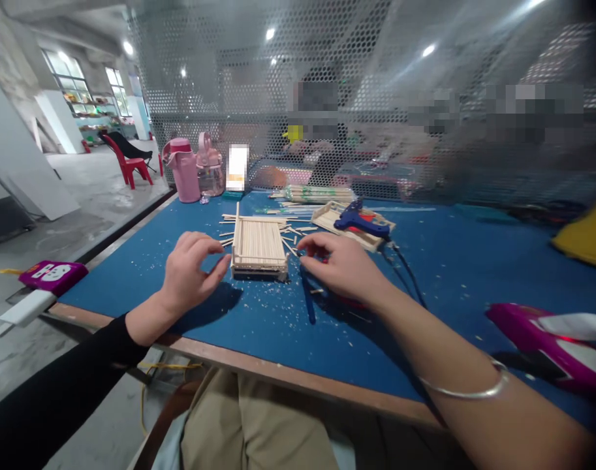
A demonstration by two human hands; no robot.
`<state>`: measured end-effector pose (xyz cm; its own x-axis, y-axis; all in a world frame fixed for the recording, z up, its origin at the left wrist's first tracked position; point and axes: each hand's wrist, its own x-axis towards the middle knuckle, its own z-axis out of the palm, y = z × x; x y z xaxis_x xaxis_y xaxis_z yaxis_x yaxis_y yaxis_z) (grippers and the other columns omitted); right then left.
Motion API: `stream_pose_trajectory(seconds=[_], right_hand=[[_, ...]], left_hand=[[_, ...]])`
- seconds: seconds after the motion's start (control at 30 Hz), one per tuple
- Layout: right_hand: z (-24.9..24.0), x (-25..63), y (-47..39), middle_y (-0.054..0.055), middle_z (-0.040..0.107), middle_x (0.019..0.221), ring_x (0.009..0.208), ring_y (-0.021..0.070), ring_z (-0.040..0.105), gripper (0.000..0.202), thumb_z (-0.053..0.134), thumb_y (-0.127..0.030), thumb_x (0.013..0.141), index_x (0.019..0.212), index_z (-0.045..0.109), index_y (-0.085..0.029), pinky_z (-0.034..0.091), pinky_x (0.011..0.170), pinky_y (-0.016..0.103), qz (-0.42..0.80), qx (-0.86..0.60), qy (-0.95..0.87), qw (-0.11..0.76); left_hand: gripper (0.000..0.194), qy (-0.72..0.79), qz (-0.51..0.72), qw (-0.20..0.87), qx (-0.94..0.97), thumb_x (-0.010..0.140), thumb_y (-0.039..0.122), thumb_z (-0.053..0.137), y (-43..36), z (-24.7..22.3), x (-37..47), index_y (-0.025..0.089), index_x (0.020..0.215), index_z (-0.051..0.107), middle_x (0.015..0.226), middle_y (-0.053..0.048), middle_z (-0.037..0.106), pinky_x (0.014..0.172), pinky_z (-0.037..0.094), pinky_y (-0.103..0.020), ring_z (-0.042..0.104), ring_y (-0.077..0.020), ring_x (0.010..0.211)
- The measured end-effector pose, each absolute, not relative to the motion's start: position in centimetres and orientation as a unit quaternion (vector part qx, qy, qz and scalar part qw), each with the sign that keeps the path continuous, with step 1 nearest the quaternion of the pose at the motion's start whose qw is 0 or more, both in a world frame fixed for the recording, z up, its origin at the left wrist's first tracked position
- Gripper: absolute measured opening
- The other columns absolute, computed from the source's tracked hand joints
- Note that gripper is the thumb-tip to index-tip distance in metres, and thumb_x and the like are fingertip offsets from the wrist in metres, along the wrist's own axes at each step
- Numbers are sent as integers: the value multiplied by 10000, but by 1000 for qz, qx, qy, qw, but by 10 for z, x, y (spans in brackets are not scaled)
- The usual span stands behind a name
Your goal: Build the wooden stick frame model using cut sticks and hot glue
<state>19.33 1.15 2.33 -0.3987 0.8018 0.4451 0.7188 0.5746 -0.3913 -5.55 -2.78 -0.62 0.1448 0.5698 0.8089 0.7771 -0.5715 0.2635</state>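
A small frame of pale wooden sticks (pixel 260 243) lies on the blue tabletop (pixel 273 333) between my hands. My left hand (pixel 194 269) is just left of it, thumb and fingers apart, holding nothing. To its right, my right hand (pixel 334 264) hovers with thumb and fingertips curved and a gap between them, nothing held. Below the right fingertips lies a dark blue pen-like tool (pixel 308 299). Loose sticks (pixel 228 219) are scattered behind and beside the frame. A blue glue gun (pixel 361 220) rests on a second stick tray (pixel 327 215) behind my right hand.
A bundle of sticks (pixel 320 194) lies near the perforated metal screen (pixel 258 98). Pink bottles (pixel 184 171) stand at the back left. Purple-and-white items are at the left edge (pixel 53 277) and right side (pixel 547 339). A dark cable (pixel 408 274) runs behind my right forearm.
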Motion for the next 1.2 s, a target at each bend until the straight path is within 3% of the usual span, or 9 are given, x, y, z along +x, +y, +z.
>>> stream_pose_trajectory(seconds=[0.1, 0.17, 0.27, 0.33, 0.57, 0.9, 1.1, 1.2], right_hand=[[20, 186, 9, 14, 605, 716, 622, 136, 525, 125, 553, -208, 677, 797, 580, -183, 383, 574, 258, 76, -467, -841, 264], [18, 182, 7, 14, 614, 734, 658, 147, 536, 145, 597, -251, 662, 791, 579, -187, 374, 596, 264, 59, -480, -840, 244], [17, 178, 4, 6, 633, 716, 679, 161, 552, 172, 643, -322, 647, 756, 602, -196, 355, 630, 282, 36, -508, -832, 220], [16, 176, 3, -1, 646, 685, 660, 160, 560, 153, 644, -339, 659, 726, 628, -202, 336, 637, 294, 30, -523, -825, 211], [12, 175, 3, -5, 665, 608, 584, 158, 564, 145, 634, -365, 693, 706, 691, -232, 302, 649, 339, 19, -528, -823, 207], [11, 174, 3, -14, 654, 602, 587, 158, 563, 159, 616, -371, 709, 659, 666, -228, 278, 666, 345, 27, -534, -822, 196], [4, 175, 6, 7, 666, 819, 756, 183, 587, 276, 661, -320, 678, 927, 619, -210, 282, 657, 303, 14, -493, -832, 253], [3, 176, 7, 4, 667, 842, 787, 184, 585, 250, 662, -317, 693, 919, 627, -215, 290, 683, 309, 16, -481, -841, 249]], left_hand=[[62, -424, -420, 228, -770, 783, 249, 582, -33, 8, -37, 221, 804, 633, 871, -46, 626, 876, 379, -410, 527, -203, 896], [74, -451, -358, 251, -778, 786, 258, 588, -36, 16, -23, 239, 771, 658, 1001, -54, 626, 983, 253, -527, 490, -253, 1027], [64, -488, -285, 256, -784, 759, 246, 624, -36, 23, -6, 223, 732, 677, 1185, -69, 568, 1011, 54, -646, 390, -331, 1178], [70, -497, -256, 254, -789, 751, 223, 630, -34, 25, -1, 210, 710, 685, 1227, -77, 546, 999, 7, -676, 347, -357, 1219], [155, -498, -230, 217, -807, 755, 153, 609, -27, 24, -1, 206, 635, 690, 1178, -83, 590, 975, -10, -718, 378, -368, 1202], [144, -497, -214, 259, -800, 781, 201, 594, -24, 17, -6, 223, 675, 690, 1170, -77, 608, 964, 62, -725, 438, -327, 1143], [125, -493, -236, 247, -800, 774, 205, 598, -23, 14, -9, 228, 691, 688, 1137, -64, 632, 979, 65, -704, 467, -312, 1119], [146, -493, -253, 225, -801, 785, 208, 575, -23, 13, -11, 222, 696, 689, 1130, -68, 637, 982, 54, -699, 472, -311, 1117]])
